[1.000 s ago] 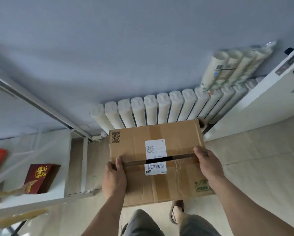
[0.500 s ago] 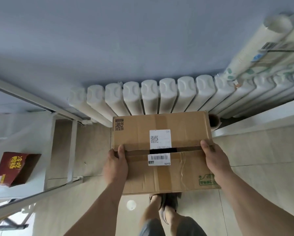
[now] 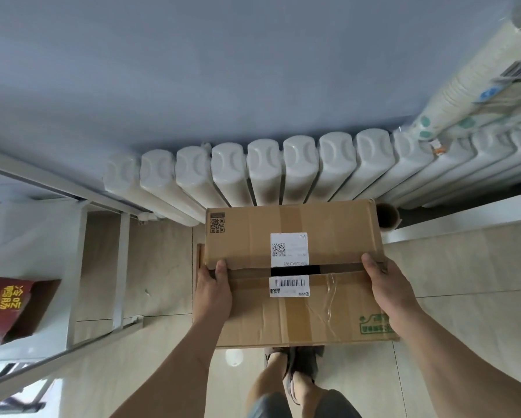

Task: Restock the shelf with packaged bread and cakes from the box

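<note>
A closed brown cardboard box (image 3: 319,224) with a white shipping label and a slit along its taped centre seam is at centre, just in front of the radiator. My left hand (image 3: 214,292) grips its left side, thumb on the top near the seam. My right hand (image 3: 389,291) grips its right side the same way. The flaps are shut, so its contents are hidden. A white shelf (image 3: 48,342) stands at the left with a dark red packaged item (image 3: 9,306) lying on it.
A white column radiator (image 3: 283,170) runs along the blue-grey wall behind the box. Stacked paper cups in plastic sleeves (image 3: 476,82) lie on it at the right. A cardboard tube (image 3: 387,215) stands by the box's far right corner. My feet (image 3: 295,369) are on the tiled floor below.
The box has come lower and closer to the radiator while the view tilted down; both hands keep the same hold on its sides.
</note>
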